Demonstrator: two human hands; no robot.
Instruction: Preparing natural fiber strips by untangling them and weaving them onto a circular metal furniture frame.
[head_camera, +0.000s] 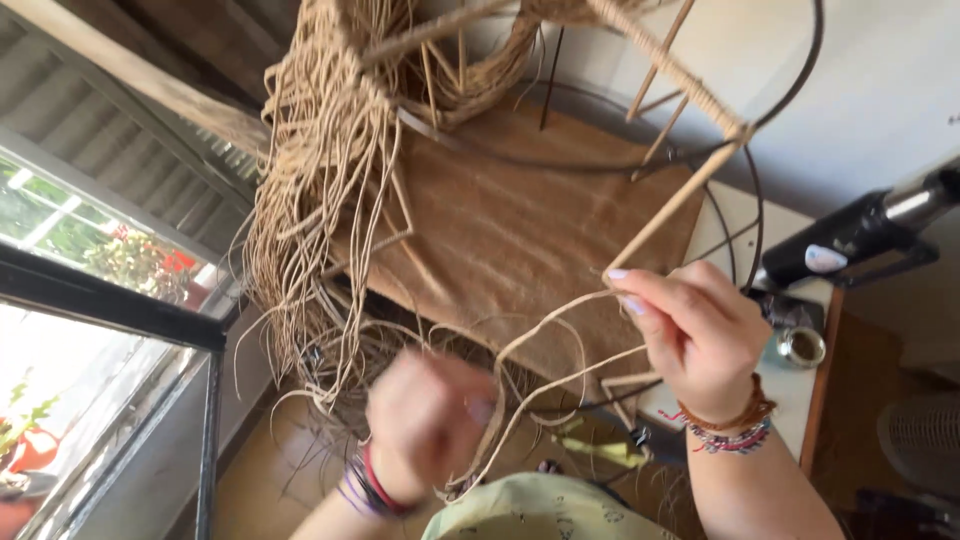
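1. Blurred and closest to the lens, the left hand (425, 425) sits low in the frame with bracelets at the wrist; its fingers look curled shut, though whether they grip a strand I cannot tell.
2. Right hand (695, 335) pinches a pale rattan strand (545, 330) between thumb and fingertips, just under a wrapped frame rod (680, 195).
3. By my reading, the weaving step is under way: a strand being drawn taut before it is wound onto the rod. Next would call for steady tension and a clean pass around the rod.
4. Loose fibre bundle (320, 180) hangs to the left over a brown mat (500, 230) on the tabletop (790, 380).
5. Room is tight: dark wire hoops (755, 200) curve just beside the right hand, a black tool (860, 235) lies near the tabletop's edge, and a window (90, 300) is well to the left.
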